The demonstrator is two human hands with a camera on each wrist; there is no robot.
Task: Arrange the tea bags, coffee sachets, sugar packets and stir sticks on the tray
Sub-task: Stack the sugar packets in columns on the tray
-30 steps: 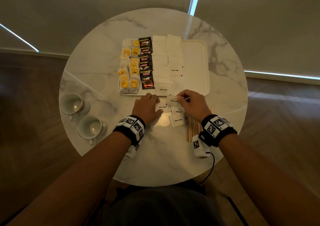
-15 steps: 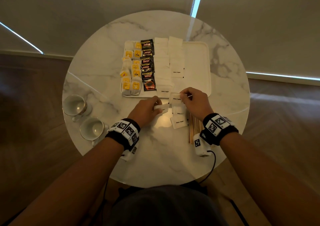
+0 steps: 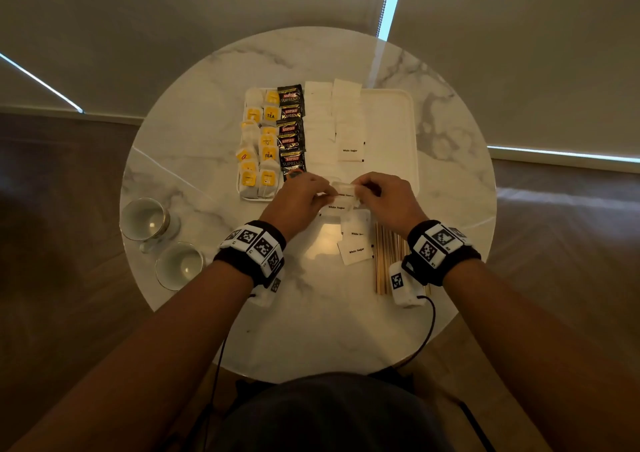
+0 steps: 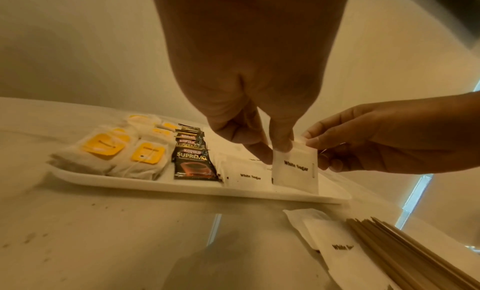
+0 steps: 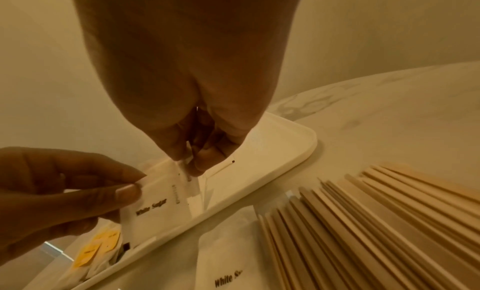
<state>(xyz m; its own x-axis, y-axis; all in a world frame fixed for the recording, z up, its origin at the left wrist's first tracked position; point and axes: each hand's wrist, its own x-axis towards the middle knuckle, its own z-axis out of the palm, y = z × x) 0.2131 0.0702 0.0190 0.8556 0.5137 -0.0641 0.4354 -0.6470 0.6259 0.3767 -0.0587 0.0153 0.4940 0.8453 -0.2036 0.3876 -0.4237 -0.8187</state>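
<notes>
Left wrist cam: sugar packet (image 4: pixel 294 169) printed "White Sugar" is held between both hands just above the near edge of the tray (image 4: pixel 197 189), hanging roughly upright w/ text reading level. Left hand (image 4: pixel 249 101) pinches its top-left corner w/ thumb and forefinger; right hand (image 4: pixel 384 138) pinches the right edge. Head cam shows the same packet (image 3: pixel 344 190) over the tray's (image 3: pixel 391 133) near rim, left hand (image 3: pixel 298 200) and right hand (image 3: pixel 384 199) closed on it from either side. Right wrist cam: right hand (image 5: pixel 187 101) fingertips nip the packet (image 5: pixel 158 204) edge; a second thin white piece seems pinched there too, can't tell what.

On the tray, l to r: tea bags (image 3: pixel 259 147) w/ yellow tags, some reading "TEA", in two columns; black coffee sachets (image 3: pixel 291 133) marked "KOPIKO SUPREMO" in one overlapping column; two columns of white sugar packets (image 3: pixel 334 122), nearest of the right col. reading "White Sugar". All columns run away from the person; right third of the tray is bare.

On the marble worktop (image 3: pixel 311 320), near the tray: loose sugar packets (image 3: pixel 355 245), same print, text tilted slightly. Just right of them, wooden stir sticks (image 3: pixel 382 261) in a bundle, long axis pointing toward/away from the person, partly under the right wrist. Two cups (image 3: pixel 162 244) sit well left.
</notes>
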